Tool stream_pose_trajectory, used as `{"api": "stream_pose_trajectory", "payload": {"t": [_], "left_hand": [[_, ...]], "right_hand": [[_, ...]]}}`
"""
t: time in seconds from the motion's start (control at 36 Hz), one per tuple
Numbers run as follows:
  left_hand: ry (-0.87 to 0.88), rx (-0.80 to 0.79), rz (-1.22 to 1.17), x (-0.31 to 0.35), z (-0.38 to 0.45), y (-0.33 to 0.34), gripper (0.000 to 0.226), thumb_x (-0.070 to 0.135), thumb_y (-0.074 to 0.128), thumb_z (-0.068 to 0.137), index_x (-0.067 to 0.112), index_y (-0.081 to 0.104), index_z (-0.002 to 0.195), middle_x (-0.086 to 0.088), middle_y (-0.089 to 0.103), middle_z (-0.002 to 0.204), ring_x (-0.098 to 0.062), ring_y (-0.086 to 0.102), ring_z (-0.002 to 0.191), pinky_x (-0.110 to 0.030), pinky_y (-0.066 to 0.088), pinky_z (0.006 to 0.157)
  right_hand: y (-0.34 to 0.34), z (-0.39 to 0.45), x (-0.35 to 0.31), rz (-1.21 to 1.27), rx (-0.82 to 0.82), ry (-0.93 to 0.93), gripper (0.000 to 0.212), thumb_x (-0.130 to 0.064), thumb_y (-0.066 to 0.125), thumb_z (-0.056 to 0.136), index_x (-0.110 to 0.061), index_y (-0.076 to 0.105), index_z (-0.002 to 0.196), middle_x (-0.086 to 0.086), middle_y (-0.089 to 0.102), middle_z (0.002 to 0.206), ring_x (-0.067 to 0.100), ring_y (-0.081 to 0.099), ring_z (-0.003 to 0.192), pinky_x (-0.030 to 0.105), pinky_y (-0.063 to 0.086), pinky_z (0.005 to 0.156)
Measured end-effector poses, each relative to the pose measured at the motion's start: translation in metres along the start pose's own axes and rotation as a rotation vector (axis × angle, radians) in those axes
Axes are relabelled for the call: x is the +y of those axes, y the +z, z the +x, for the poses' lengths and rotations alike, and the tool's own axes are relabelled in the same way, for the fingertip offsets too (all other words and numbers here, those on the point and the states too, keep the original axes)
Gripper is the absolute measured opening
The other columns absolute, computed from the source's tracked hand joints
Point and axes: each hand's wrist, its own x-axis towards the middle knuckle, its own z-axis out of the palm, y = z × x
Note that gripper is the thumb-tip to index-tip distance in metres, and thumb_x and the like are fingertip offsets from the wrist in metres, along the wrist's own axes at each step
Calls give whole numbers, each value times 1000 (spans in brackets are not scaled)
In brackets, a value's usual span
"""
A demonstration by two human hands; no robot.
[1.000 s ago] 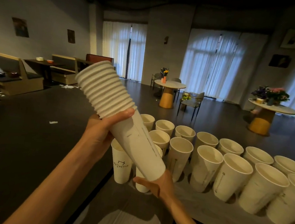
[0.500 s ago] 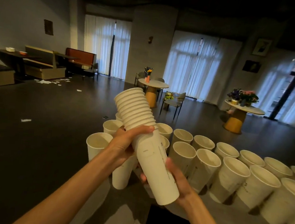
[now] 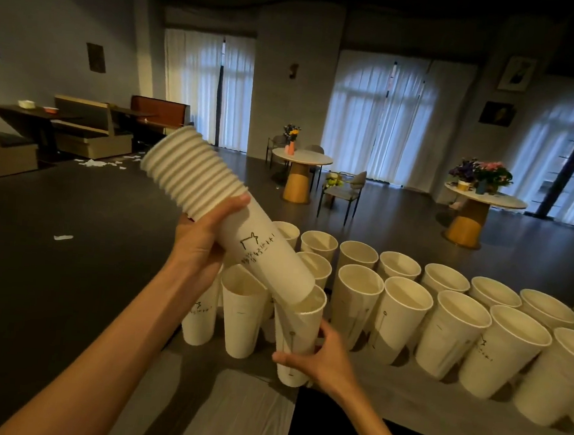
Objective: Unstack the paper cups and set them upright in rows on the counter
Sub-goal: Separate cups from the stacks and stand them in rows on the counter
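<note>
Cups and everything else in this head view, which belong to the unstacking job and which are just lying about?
Job: cup stack in left hand; pulled cup in right hand; upright cups; counter.
Lying about: round tables, flowers, floor scraps.

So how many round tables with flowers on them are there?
2. The middle round table stands in front of the white curtains. The right round table is at the far right, by the dark window. More could be outside the view.
</note>
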Motion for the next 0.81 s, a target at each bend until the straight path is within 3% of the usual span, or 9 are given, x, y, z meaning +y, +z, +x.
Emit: {"api": "stream_pose_trajectory", "payload": {"t": [0.17, 0.25, 0.33, 0.42, 0.5, 0.56, 0.67, 0.75, 0.81], "left_hand": [[37, -18, -35, 20, -9, -8, 71, 14, 84, 58, 14, 56, 123, -7, 69, 114, -19, 70, 100, -37, 61, 79], [21, -54, -66, 24, -12, -12, 84, 16, 89, 56, 11, 55, 133, -10, 70, 121, -22, 71, 105, -37, 62, 79], [-26, -109, -33, 20, -15, -12, 114, 27, 102, 33, 12, 54, 136, -12, 71, 123, -23, 73, 103, -35, 62, 74], [-101, -192, 2, 9, -22, -3, 106, 22, 97, 43, 13, 54, 139, -14, 69, 128, -26, 71, 110, -36, 61, 75], [-151, -272, 36, -10, -31, 12, 92, 23, 91, 46, 12, 60, 132, -12, 74, 118, -23, 74, 99, -35, 62, 74], [-179, -328, 74, -24, -41, 27, 79, 20, 89, 46, 12, 65, 121, -8, 77, 103, -21, 75, 89, -37, 64, 73], [-231, -394, 169, -51, -59, 53, 54, 11, 86, 59, 14, 67, 109, -3, 78, 84, -19, 75, 77, -37, 64, 68], [-235, -366, 243, -68, -66, 68, 65, 16, 84, 57, 12, 65, 118, -5, 76, 82, -18, 75, 69, -35, 61, 57], [-245, -318, 229, -73, -66, 74, 75, 20, 87, 49, 9, 65, 121, -9, 75, 87, -21, 73, 72, -33, 59, 57]], "right_hand": [[12, 8, 7, 51, 34, -27, 92, -27, 100, 50, -34, 47, 125, -16, 58, 115, 15, 56, 120, 35, 52, 96], [16, 11, 8, 17, 31, -52, 89, -30, 99, 49, -40, 46, 120, -23, 57, 112, 13, 55, 121, 32, 52, 93], [13, 7, 5, -7, -23, -22, 86, -25, 96, 58, -40, 43, 124, -24, 52, 114, 7, 49, 118, 38, 49, 100], [-3, 1, 13, -1, -87, 20, 80, -22, 94, 63, -39, 48, 127, -19, 56, 124, 7, 52, 118, 45, 51, 103], [-26, -10, 17, 10, -19, 27, 50, -13, 87, 74, -28, 65, 116, -3, 71, 112, 15, 67, 108, 35, 58, 91], [-42, -17, 6, 126, -16, 91, 30, -24, 81, 83, -13, 73, 111, 4, 75, 103, 21, 69, 104, 27, 59, 85], [-75, -28, -15, 665, -282, 184, 73, -66, 61, 87, -10, 61, 135, 27, 59, 133, 45, 53, 123, 55, 47, 101], [-94, -38, -26, 771, -435, 82, 96, -73, 73, 69, -7, 58, 137, 31, 56, 135, 48, 53, 124, 57, 41, 107], [-98, -43, -33, 715, -475, 5, 91, -66, 86, 56, -9, 67, 124, 25, 67, 120, 38, 68, 104, 48, 53, 93]]}}
